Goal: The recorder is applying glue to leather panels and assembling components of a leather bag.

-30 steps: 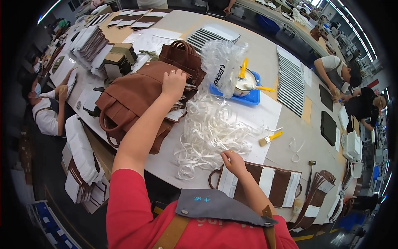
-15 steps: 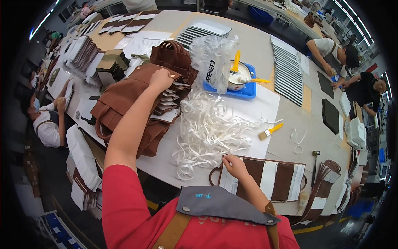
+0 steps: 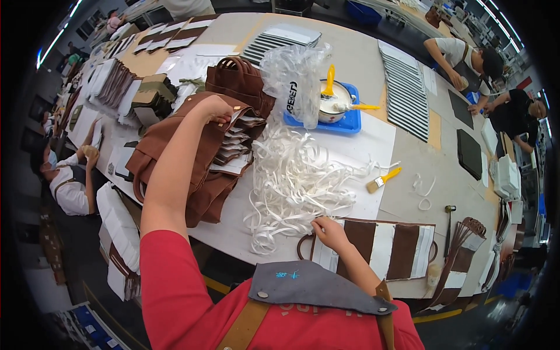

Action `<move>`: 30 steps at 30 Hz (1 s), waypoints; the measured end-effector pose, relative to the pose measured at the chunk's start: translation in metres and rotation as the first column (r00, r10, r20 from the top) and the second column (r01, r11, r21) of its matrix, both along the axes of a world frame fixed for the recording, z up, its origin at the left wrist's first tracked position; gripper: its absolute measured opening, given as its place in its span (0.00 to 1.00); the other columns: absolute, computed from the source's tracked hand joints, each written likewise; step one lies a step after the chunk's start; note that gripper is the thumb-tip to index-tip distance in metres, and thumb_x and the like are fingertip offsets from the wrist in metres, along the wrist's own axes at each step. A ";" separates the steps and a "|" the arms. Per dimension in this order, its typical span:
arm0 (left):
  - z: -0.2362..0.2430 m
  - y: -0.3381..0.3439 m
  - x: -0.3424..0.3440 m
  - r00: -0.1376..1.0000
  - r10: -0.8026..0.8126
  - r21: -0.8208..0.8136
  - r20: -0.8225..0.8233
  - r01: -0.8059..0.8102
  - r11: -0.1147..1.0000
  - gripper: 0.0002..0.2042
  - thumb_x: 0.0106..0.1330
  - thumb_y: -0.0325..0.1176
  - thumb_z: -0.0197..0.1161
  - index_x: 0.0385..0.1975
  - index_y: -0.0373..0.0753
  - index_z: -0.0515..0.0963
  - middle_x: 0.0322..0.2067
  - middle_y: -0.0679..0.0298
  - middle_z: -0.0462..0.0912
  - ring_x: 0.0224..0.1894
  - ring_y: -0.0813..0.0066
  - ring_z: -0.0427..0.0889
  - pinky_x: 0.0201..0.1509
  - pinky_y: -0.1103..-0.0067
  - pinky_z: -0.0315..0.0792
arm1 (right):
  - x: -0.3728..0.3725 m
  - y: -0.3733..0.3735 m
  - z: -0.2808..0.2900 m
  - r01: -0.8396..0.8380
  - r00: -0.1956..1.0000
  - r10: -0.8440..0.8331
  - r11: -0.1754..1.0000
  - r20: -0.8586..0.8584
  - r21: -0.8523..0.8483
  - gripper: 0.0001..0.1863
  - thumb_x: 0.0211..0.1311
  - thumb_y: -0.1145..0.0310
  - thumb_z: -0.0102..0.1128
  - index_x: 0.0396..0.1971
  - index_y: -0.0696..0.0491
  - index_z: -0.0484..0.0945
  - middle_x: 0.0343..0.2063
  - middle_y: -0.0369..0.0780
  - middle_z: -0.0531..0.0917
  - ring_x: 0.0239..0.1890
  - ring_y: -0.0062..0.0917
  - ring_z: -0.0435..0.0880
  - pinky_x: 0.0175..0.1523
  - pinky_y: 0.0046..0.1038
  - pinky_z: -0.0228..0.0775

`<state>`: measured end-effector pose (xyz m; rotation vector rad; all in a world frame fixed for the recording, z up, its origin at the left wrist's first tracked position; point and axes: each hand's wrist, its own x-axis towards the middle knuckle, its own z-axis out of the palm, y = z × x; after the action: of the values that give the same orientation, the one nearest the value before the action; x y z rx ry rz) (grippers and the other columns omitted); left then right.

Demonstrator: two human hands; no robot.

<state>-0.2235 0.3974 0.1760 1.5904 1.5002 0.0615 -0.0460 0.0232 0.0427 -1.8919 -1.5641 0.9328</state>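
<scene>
A stack of brown bag pieces [image 3: 169,137] with white linings showing between the layers lies on the table to the left. My left hand [image 3: 217,109] rests at the top of this stack near its right edge, fingers curled; what they grip, if anything, is hidden. A loose heap of white ribbon strips [image 3: 297,181] covers the table between my arms. At the lower right of the heap, my right hand [image 3: 331,232] is closed, its fingertips pressed together over the left end of a brown-and-white bag panel [image 3: 403,251]. I cannot make out anything in that pinch.
Beyond the ribbons stand a blue tray [image 3: 350,123], a white pot [image 3: 333,114] with brushes and a clear plastic bag [image 3: 294,79]. A yellow-handled brush [image 3: 383,179] and a hammer [image 3: 449,224] lie to the right. Other people work around the table.
My left hand has drawn back slightly to the left over the brown stack, its fingers curling down more. My right hand has hardly moved.
</scene>
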 end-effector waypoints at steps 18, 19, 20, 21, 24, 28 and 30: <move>-0.008 -0.012 0.000 0.922 -0.273 0.304 -0.273 0.352 0.885 0.07 0.38 0.32 0.60 0.12 0.35 0.74 0.12 0.58 0.74 0.18 0.69 0.75 0.26 0.77 0.70 | -0.001 0.001 -0.004 0.029 1.000 -0.028 0.999 -0.012 0.036 0.10 0.52 0.64 0.47 0.24 0.54 0.72 0.21 0.44 0.75 0.26 0.38 0.74 0.30 0.35 0.65; -0.005 -0.017 0.003 0.898 -0.282 0.364 -0.337 0.401 0.841 0.07 0.40 0.32 0.59 0.13 0.34 0.74 0.13 0.58 0.75 0.19 0.69 0.75 0.26 0.78 0.69 | 0.000 0.001 -0.003 0.016 1.000 -0.016 0.999 0.002 0.029 0.10 0.52 0.64 0.47 0.24 0.55 0.72 0.21 0.44 0.74 0.26 0.39 0.73 0.30 0.35 0.64; -0.004 -0.019 0.006 0.871 -0.285 0.417 -0.400 0.450 0.789 0.08 0.42 0.32 0.59 0.14 0.33 0.74 0.14 0.58 0.75 0.21 0.70 0.76 0.26 0.78 0.68 | 0.000 0.001 -0.003 0.003 1.000 -0.004 1.000 0.015 0.021 0.10 0.53 0.64 0.47 0.24 0.55 0.72 0.22 0.44 0.74 0.26 0.39 0.73 0.30 0.35 0.64; -0.007 -0.020 0.007 0.869 -0.290 0.416 -0.401 0.455 0.788 0.08 0.42 0.32 0.59 0.14 0.33 0.74 0.14 0.58 0.75 0.21 0.70 0.76 0.26 0.78 0.68 | 0.000 0.000 -0.003 0.009 1.000 -0.009 1.000 0.014 0.019 0.10 0.53 0.64 0.47 0.24 0.55 0.72 0.22 0.44 0.74 0.26 0.39 0.73 0.30 0.35 0.64; -0.013 -0.020 0.006 0.939 -0.235 0.526 -0.252 0.336 0.781 0.09 0.42 0.34 0.59 0.15 0.34 0.74 0.17 0.56 0.76 0.23 0.65 0.76 0.30 0.76 0.69 | -0.004 0.005 -0.002 -0.007 1.000 0.008 0.999 -0.003 0.042 0.10 0.53 0.65 0.46 0.23 0.56 0.72 0.21 0.44 0.74 0.26 0.39 0.73 0.30 0.35 0.64; -0.018 -0.011 0.011 0.920 -0.284 0.580 -0.270 0.390 0.715 0.09 0.42 0.34 0.58 0.16 0.34 0.75 0.19 0.55 0.76 0.24 0.64 0.76 0.30 0.75 0.69 | -0.008 0.017 0.000 -0.014 1.000 0.015 0.996 -0.015 0.086 0.10 0.53 0.65 0.46 0.22 0.57 0.72 0.21 0.45 0.74 0.26 0.40 0.73 0.30 0.35 0.63; -0.013 -0.007 0.027 0.900 -0.302 0.581 -0.314 0.434 0.688 0.09 0.42 0.34 0.58 0.17 0.34 0.75 0.19 0.55 0.77 0.24 0.63 0.76 0.30 0.75 0.69 | -0.001 0.015 0.001 0.003 0.999 0.001 0.995 -0.042 0.097 0.10 0.53 0.65 0.47 0.22 0.57 0.72 0.21 0.45 0.74 0.26 0.40 0.73 0.30 0.35 0.63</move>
<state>-0.1967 0.3908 0.1630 2.5080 1.3321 0.2146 -0.0474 0.0384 0.0438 -1.7946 -1.5550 0.8744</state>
